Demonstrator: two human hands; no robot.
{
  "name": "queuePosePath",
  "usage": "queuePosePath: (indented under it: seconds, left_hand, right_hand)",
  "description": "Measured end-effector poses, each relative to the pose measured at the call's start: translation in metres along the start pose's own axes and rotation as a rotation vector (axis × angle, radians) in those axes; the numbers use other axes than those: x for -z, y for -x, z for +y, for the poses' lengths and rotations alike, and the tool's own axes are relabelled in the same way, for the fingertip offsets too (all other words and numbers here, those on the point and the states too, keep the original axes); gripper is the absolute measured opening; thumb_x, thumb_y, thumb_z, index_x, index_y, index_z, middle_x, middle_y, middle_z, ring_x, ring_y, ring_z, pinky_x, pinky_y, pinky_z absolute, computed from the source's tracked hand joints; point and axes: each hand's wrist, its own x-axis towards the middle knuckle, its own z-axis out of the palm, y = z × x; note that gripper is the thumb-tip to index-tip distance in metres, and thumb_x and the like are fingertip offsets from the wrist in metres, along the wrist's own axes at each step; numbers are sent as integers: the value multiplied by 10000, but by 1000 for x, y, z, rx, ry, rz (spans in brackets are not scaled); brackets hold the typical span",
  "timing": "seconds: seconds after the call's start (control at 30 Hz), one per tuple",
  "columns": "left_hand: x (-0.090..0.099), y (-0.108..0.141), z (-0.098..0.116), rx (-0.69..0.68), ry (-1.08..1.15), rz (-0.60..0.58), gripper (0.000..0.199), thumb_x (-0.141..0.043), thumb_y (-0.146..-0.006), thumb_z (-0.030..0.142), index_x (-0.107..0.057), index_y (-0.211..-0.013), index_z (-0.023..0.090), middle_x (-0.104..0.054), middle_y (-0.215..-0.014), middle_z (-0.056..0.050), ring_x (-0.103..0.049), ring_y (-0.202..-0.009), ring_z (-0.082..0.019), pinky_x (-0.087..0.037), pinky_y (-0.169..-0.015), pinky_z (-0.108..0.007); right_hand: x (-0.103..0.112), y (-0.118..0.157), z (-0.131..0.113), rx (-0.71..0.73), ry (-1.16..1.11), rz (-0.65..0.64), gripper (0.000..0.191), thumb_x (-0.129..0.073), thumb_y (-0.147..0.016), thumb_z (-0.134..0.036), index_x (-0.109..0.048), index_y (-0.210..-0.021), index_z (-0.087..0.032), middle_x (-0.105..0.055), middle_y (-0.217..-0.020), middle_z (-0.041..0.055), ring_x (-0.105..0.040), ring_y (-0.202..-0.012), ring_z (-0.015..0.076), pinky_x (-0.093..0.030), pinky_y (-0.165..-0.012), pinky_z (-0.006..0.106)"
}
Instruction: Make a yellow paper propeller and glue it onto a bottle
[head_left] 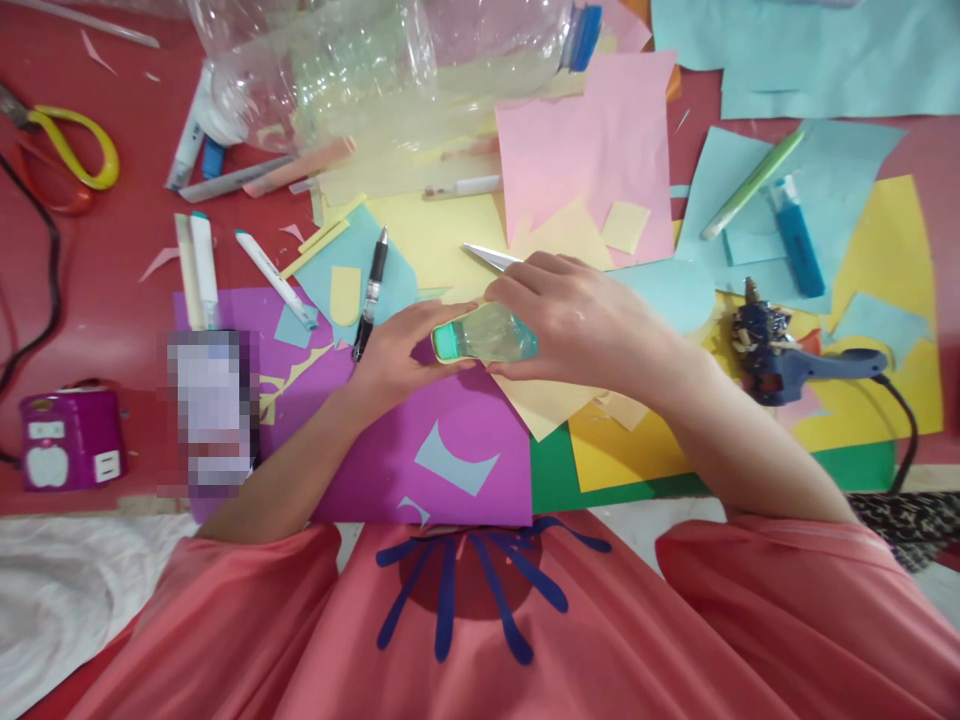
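Note:
A small clear plastic bottle (491, 335) with a green cap (448, 342) lies on its side between my hands, a thin yellow strip along its edge. My left hand (401, 345) pinches the cap end between thumb and fingers. Curled around the bottle's other end is my right hand (566, 310), its fingers bent over the top. A pointed metal blade (487, 256) sticks out beyond my right knuckles; whether that hand holds it is hidden. Beneath both hands lie purple paper (465, 420) and cream paper pieces (540, 400).
A blue glue gun (787, 350) with a cord sits at right. Large clear bottles (375, 70) lie at the back. Yellow-and-red scissors (75, 150), a purple plug box (71, 435) and a blurred phone (214, 410) are at left. A black pen (371, 290) and several markers lie around.

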Motion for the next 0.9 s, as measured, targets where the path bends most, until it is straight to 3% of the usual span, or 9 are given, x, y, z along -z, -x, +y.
queuePosePath:
  seconds: [0.27,0.47,0.6,0.67,0.77,0.9]
  left_hand:
    - [-1,0,-3,-62,18,36,528,-641,-872,633,-666,-1242,257,-765,-1223,-73,-732,-1123,-223,-580,-1023,-367]
    - [0,1,-3,35,30,-10,571,-645,-837,688,-687,-1210,258,-766,-1218,-75,-723,-1140,-236,-566,-1051,-395]
    - [2,1,1,60,151,-30,645,-678,-799,704,-672,-1255,249,-739,-1274,-98,-708,-1172,-259,-561,-1055,-395]
    - [3,2,2,100,239,-27,682,-589,-829,755,-670,-1271,242,-724,-1298,-109,-694,-1197,-273,-564,-1048,-402]
    - [2,2,2,128,325,90,528,-462,-953,662,-700,-1213,268,-738,-1255,-87,-698,-1177,-255,-578,-1017,-412]
    - [1,0,2,69,287,250,267,-594,-951,506,-731,-1054,302,-780,-1062,-32,-726,-1043,-219,-602,-941,-422]
  right_hand:
    - [-3,2,0,-8,-48,50,533,-637,-912,-390,-514,-1338,-94,-688,-1126,170,-617,-1010,289,-458,-869,420]
    - [0,1,2,40,18,27,315,-624,-920,-414,-640,-1078,-142,-688,-948,119,-605,-898,258,-437,-790,372]
    - [2,1,5,56,7,34,357,-622,-926,-463,-645,-1088,-147,-695,-962,116,-598,-877,249,-442,-780,365]
    - [3,2,7,50,-13,36,357,-623,-926,-465,-641,-1100,-153,-696,-984,118,-594,-887,250,-444,-786,369]
    - [5,3,10,26,-47,30,376,-625,-922,-467,-634,-1114,-144,-689,-1001,129,-591,-913,263,-446,-794,381]
    - [7,4,11,4,-97,0,412,-595,-929,-502,-636,-1137,-149,-679,-1015,133,-587,-946,278,-451,-813,400]
